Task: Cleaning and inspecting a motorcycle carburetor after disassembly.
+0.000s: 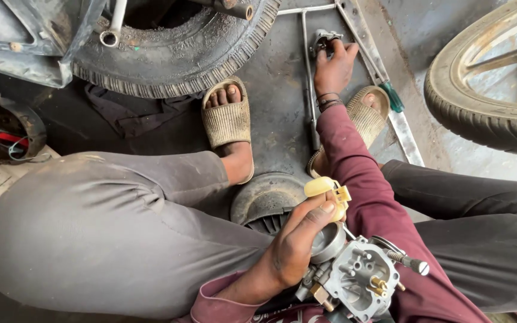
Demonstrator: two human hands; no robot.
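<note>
Our left hand grips the carburetor and yellow float in our lap. Right hand, fingers closed on a small metal part on the floor; best keep the carburetor level.

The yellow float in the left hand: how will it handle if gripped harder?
The float looks like thin hollow plastic, so probably very light and crushable. The left hand pinches it above the carburetor; its smooth rounded lobes could slip.
</note>
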